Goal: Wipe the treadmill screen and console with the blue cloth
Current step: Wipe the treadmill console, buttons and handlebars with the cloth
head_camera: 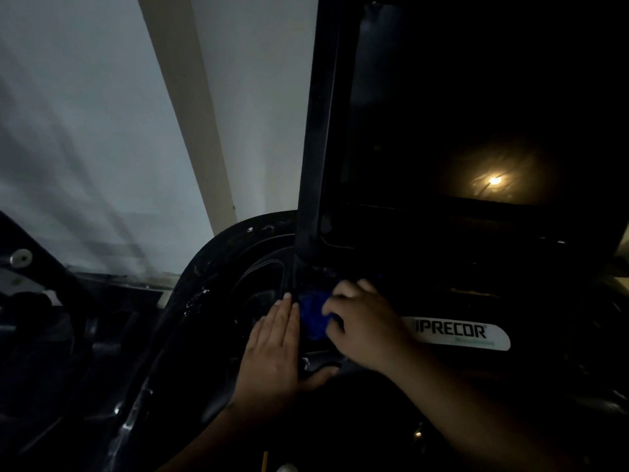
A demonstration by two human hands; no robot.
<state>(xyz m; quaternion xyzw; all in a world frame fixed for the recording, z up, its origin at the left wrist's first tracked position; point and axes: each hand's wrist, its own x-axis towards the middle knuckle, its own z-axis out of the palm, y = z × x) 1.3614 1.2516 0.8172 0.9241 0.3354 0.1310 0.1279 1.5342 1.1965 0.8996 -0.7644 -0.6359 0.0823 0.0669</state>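
screen housing (pixel 476 97) stands upright over the console (pixel 510 301), blocking upward reach. left hand (pixel 272 342), blue cloth (pixel 315 316) and right hand (pixel 360 328) crowd the nook under its lower left corner. open air left of the curved rim (pixel 211 253), toward the wall (pixel 85 131).

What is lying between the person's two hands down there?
The bunched blue cloth, seen in the head view: the right hand grips it, and the flat left hand lies beside it.

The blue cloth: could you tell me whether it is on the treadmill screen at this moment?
No, the right hand holds the blue cloth on the console below the screen, beside the Precor badge.
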